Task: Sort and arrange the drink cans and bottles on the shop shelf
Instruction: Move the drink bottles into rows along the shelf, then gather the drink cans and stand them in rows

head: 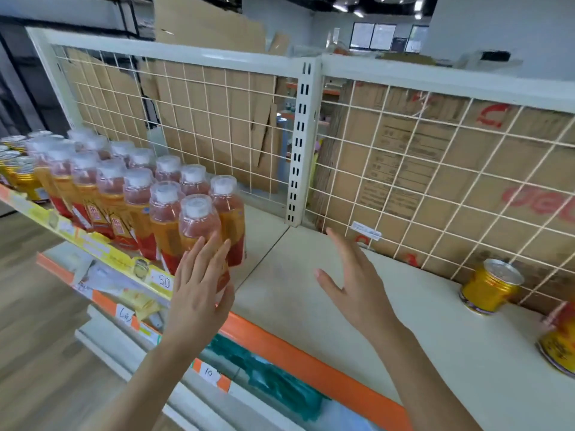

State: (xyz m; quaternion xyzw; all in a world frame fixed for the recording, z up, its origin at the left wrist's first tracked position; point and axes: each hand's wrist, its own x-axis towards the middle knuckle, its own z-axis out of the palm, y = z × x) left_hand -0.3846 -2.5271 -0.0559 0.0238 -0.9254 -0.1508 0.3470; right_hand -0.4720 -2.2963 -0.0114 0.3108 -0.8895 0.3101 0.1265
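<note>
Several amber tea bottles [137,194] with white caps and red labels stand in rows on the left part of the cream top shelf [311,275]. My left hand [199,281] lies with straight fingers against the front bottle [197,219] of the nearest row. My right hand [354,278] hovers open above the bare shelf, fingers spread, holding nothing. A gold can [490,286] stands at the back right by the wire grid. A second gold and red can [560,340] is cut off at the right edge. More gold cans [18,169] stand at the far left.
A white wire grid back panel [404,169] with a slotted upright post [300,144] closes the shelf's rear; cardboard boxes stand behind it. An orange and yellow price strip [280,340] runs along the front edge. Lower shelves hold green packets [273,377]. Wooden floor lies to the left.
</note>
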